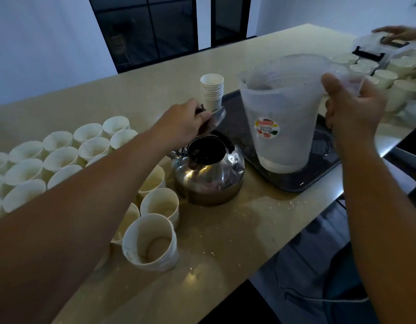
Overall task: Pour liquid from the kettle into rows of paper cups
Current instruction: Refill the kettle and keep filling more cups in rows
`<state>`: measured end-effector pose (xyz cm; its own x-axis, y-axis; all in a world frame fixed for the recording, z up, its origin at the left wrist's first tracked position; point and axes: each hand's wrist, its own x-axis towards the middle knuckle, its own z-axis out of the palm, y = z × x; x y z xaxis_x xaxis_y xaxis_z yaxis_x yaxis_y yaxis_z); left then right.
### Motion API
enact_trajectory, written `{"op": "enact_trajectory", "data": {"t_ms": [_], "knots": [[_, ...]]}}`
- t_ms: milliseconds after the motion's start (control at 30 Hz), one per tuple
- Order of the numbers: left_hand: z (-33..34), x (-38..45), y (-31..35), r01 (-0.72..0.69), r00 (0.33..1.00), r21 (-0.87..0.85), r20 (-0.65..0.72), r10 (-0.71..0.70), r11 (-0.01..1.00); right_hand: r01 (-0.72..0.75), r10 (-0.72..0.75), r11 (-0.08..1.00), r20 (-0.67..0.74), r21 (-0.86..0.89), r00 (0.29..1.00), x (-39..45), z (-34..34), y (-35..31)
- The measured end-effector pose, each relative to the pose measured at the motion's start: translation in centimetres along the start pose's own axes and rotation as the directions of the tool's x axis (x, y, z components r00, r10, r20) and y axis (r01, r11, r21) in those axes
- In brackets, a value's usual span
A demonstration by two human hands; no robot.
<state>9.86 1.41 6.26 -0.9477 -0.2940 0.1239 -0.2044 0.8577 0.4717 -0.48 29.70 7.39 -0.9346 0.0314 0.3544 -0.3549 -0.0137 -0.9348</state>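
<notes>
The open-mouthed steel kettle [208,170] stands on the worktop [225,242] just below the left grip [182,123] pinching its lid [215,119] aside (right grip [353,107] clasps the plastic pitcher [280,118], upright beside it).

Left arm stretched forward, grip [186,122] curled, pinching lid [214,119]. Right arm raised, grip [352,106] wrapped round pitcher [279,108] handle.

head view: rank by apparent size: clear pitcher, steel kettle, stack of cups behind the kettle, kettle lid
1. Clear pitcher, largest.
2. Steel kettle, nearer the camera yet still looks smaller.
3. Cup stack and kettle lid in the left hand: similar, the lid partly hidden, so unranked.
</notes>
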Motion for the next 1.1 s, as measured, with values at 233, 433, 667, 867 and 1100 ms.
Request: {"op": "enact_trajectory", "data": {"t_ms": [233, 433, 667, 867, 1100], "knots": [[-0.7, -1.1, 1.3, -0.108, 0.991, 0.245, 0.108, 0.083, 0.963, -0.005, 0.023, 0.998, -0.263, 0.068, 0.965, -2.1, 2.7, 3.5], [-0.7, -1.4, 1.9, -0.139, 0.984, 0.306, 0.149, 0.097, 0.942, 0.07, -0.071, 0.997, -0.328, -0.016, 0.942, -3.4, 3.3, 5.2], [0.1, -1.3, 1.3, -0.14, 0.977, 0.32, 0.201, 0.077, 0.937, 0.332, -0.542, 0.811, -0.405, -0.482, 0.736, -4.5, 2.2, 6.1], [0.7, -1.3, 0.5, -0.144, 0.977, 0.304, 0.197, 0.085, 0.942, 0.736, -0.716, 0.639, 0.179, -0.223, 0.675, -8.4, 5.3, 1.3], [1.0, -1.4, 0.2, -0.154, 0.978, 0.376, 0.187, 0.088, 0.914, 0.635, 0.031, 0.529, 0.761, -0.562, 0.648, -7.0, 10.5, 1.8]]}}
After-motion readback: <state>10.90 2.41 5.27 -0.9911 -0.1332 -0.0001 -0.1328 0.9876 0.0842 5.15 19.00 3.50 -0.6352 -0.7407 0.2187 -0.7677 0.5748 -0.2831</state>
